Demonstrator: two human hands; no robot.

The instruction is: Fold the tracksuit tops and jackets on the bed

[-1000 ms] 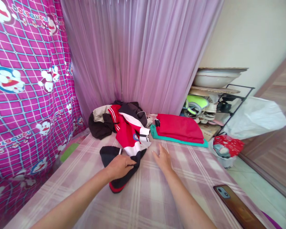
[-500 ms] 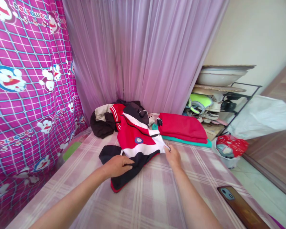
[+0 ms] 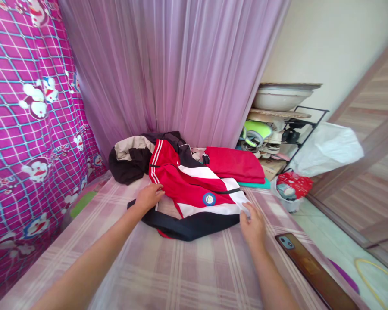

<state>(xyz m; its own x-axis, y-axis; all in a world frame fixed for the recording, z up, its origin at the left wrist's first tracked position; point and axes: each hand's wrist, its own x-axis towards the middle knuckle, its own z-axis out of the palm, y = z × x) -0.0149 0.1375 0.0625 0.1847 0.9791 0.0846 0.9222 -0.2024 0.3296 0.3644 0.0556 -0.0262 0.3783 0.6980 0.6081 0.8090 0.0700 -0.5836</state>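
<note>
A red, white and black zip jacket (image 3: 194,189) lies front up on the checked bedsheet (image 3: 187,275), its striped hem to the left and white collar to the right. A round blue badge (image 3: 209,199) sits on its chest. My left hand (image 3: 149,198) is closed at the near end of the hem, fingertips on the red cloth. At the collar, my right hand (image 3: 253,221) pinches the white edge between thumb and fingers. The black near sleeve (image 3: 190,226) stretches along the front, bent back toward the left wrist.
Behind the jacket lies a dark and beige garment (image 3: 129,161). Folded red cloth (image 3: 234,164) rests on green cloth at the back right. A phone (image 3: 313,267) lies near the right edge. Beyond stands a shoe rack (image 3: 305,133); purple curtains (image 3: 174,73) hang behind.
The jacket has been spread and drawn to the right, its badge and front now flatter. My left hand has moved from the black sleeve to the hem. The view has shifted right.
</note>
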